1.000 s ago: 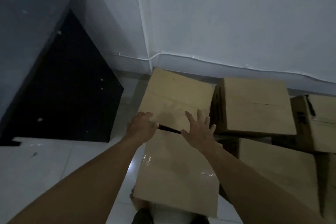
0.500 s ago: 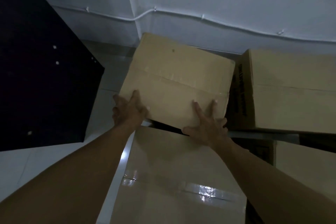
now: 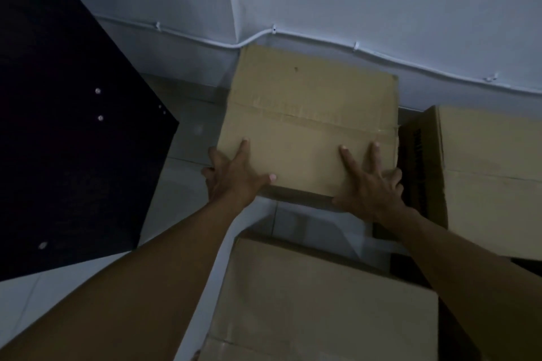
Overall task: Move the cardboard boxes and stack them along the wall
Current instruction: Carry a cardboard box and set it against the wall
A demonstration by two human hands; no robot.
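A taped brown cardboard box (image 3: 308,114) lies against the white wall (image 3: 381,3), below a corner in it. My left hand (image 3: 234,176) grips its near left corner, thumb on top. On the near right corner rests my right hand (image 3: 366,187), fingers spread over the top and edge. A second box (image 3: 322,302) sits just in front of me, a gap of floor between it and the held box. A third box (image 3: 487,173) stands to the right, close beside the held one.
A large black panel (image 3: 73,141) stands at the left. A white cable (image 3: 381,53) runs along the base of the wall. Pale tiled floor (image 3: 187,184) shows between the panel and the boxes.
The box by the wall has slid away from the near box toward the wall, opening a gap of floor. Both hands moved from its top edge to grip its near corners.
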